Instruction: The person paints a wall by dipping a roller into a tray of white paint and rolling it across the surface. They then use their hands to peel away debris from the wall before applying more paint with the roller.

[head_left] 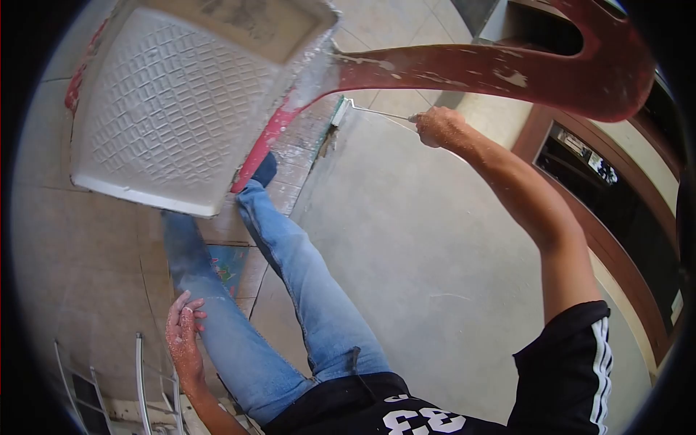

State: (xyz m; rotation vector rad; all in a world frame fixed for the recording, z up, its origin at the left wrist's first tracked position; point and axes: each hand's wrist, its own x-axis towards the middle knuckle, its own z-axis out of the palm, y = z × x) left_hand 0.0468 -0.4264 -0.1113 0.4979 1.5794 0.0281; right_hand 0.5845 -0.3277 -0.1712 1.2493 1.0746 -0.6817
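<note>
My right hand (439,127) is closed around the handle of a paint roller, arm stretched out. The small roller head (339,112) lies at the edge of the grey wall (420,239), close to the tiles. My left hand (185,330) is beside my jeans leg, spotted with white paint, fingers loosely bent and nothing visible in them. Large and close in the upper left is a white-coated paint tray (167,101) with a ridged slope. A paint-streaked red plastic piece (464,69) extends from it to the right; its support is not clear.
Tiled floor (87,254) runs along the left, with a colourful printed sheet (228,264) by my legs. Metal tube legs (141,377) stand at the lower left. A brown-framed window (580,156) is at the right, above the painted wall.
</note>
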